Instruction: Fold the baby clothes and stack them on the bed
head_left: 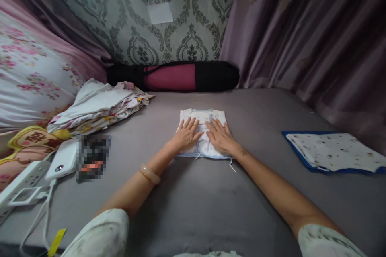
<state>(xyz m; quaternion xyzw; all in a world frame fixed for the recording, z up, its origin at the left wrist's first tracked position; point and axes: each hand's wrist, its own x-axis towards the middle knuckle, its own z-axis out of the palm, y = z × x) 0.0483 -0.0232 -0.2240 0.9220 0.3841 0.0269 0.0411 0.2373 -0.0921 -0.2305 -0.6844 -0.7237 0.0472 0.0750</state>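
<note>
Several items are lying along the left: a white power strip (21, 184), a white power bank (64, 156) just beside it and, farther back, a pile of folded cloth (102, 104). In the middle of the grey surface (259, 116), a small white garment (205, 145) with blue edging is lying flat. Your left hand (187, 133) is resting open, palm down, on its left half, gripping nothing; your right hand (220, 137) is lying likewise on its right half. Well to the right, a folded speckled cloth (334, 150) is showing blue along its edges.
</note>
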